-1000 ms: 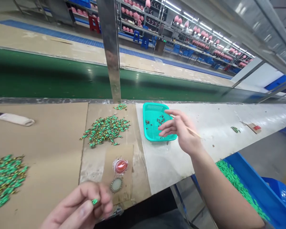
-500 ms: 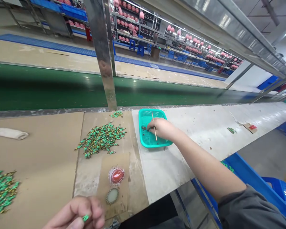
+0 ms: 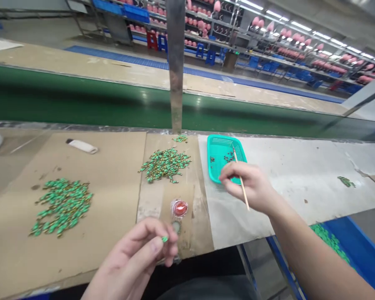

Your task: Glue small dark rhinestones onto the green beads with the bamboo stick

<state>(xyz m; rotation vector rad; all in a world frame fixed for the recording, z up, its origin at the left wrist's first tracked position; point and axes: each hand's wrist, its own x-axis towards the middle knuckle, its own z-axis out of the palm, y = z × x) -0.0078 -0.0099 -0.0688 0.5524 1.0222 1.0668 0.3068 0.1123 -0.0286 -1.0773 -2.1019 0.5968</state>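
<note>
My left hand [image 3: 140, 258] is low at the front edge of the bench, its fingers pinched on a small green piece [image 3: 164, 239]. My right hand [image 3: 253, 187] hovers just in front of the teal mesh basket [image 3: 220, 143], fingers closed round a thin wooden stick [image 3: 241, 183] that slants up over the basket. A few small dark pieces [image 3: 228, 157] lie inside the basket. A heap of green and gold pieces [image 3: 165, 163] lies on the cardboard left of the basket, and a second green heap [image 3: 62, 205] lies further left.
A red lid [image 3: 180, 208] and a small round dish [image 3: 176, 227] sit on the cardboard near my left hand. A white tube [image 3: 82, 146] lies at the back left. A steel post [image 3: 176, 66] stands behind, before the green conveyor [image 3: 81, 100]. A blue bin [image 3: 356, 250] with green pieces is below right.
My right hand has drawn back out of the basket toward me, still holding the stick. The view has swung left, and my left hand has risen slightly with the green piece.
</note>
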